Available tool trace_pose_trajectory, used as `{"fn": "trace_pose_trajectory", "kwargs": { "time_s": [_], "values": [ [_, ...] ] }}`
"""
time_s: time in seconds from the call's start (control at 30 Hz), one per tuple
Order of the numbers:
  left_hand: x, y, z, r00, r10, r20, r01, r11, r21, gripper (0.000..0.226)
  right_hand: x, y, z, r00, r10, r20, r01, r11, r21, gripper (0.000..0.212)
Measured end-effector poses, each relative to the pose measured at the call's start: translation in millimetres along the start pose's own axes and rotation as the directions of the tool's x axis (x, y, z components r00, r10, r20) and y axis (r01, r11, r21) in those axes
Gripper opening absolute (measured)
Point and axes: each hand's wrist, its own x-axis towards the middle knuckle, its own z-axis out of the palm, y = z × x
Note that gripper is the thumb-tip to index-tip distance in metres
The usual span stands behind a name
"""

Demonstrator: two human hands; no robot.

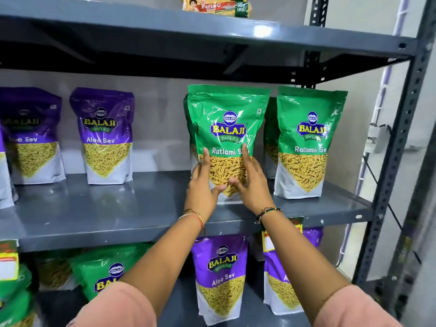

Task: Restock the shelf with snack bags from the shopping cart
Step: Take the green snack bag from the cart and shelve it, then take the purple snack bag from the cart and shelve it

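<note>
A green Ratlami Sev snack bag (227, 119) stands upright on the middle grey shelf (99, 208). My left hand (204, 182) presses flat on its lower left front and my right hand (253, 182) on its lower right front, fingers spread, thumbs nearly meeting. Another green bag stands directly behind it, mostly hidden. A second green Ratlami Sev bag (306, 142) stands to the right. Two purple Aloo Sev bags (106, 135) (30, 135) stand to the left. The shopping cart is out of view.
A wide bare gap of shelf lies between the purple and green bags. The shelf above (212, 34) hangs low over the bag tops, with biscuit packs (217, 7) on it. The lower shelf holds purple (220, 274) and green bags (103, 272). A steel upright (401, 138) bounds the right side.
</note>
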Motion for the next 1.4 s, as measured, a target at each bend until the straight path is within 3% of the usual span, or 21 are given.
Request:
{"fn": "trace_pose_trajectory", "kwargs": {
  "time_s": [0.17, 0.5, 0.67, 0.77, 0.87, 1.13, 1.3, 1.4],
  "values": [
    [2, -2, -1, 0.998, -0.052, 0.030, 0.053, 0.999, -0.011, 0.109, -4, 6, -1, 0.999, 0.016, 0.048, -0.014, 0.999, -0.035, 0.103],
    [-1, -3, 0, 0.999, -0.043, 0.016, 0.042, 0.996, 0.074, 0.108, -4, 15, -8, 1.000, -0.009, 0.023, 0.011, 0.995, -0.095, 0.105],
    [-7, 0, -3, 1.000, -0.027, 0.008, 0.027, 0.999, -0.028, 0.102, -15, -12, 0, 0.992, -0.009, -0.127, -0.005, 0.994, -0.107, 0.095],
    [-10, -1, -20, 0.988, 0.038, -0.150, -0.027, 0.997, 0.077, 0.082, -17, -38, 10, 0.951, -0.200, -0.235, 0.161, 0.971, -0.177, 0.075],
    [-14, -12, -53, 0.942, 0.096, -0.322, -0.025, 0.976, 0.218, 0.069, -13, -71, 31, 0.924, -0.313, -0.222, 0.288, 0.948, -0.139, 0.061],
    [-83, -69, -189, 0.855, 0.060, -0.516, 0.210, 0.868, 0.449, 0.061, -55, -153, 147, 0.879, -0.476, 0.017, 0.467, 0.868, 0.170, 0.056],
    [-181, -111, -283, 0.739, -0.111, -0.665, 0.538, 0.691, 0.482, 0.063, -127, -204, 235, 0.808, -0.559, 0.186, 0.474, 0.804, 0.359, 0.058],
    [-258, -136, -338, 0.661, -0.210, -0.721, 0.678, 0.579, 0.453, 0.067, -186, -239, 289, 0.728, -0.611, 0.312, 0.459, 0.772, 0.439, 0.061]
  ]
}}
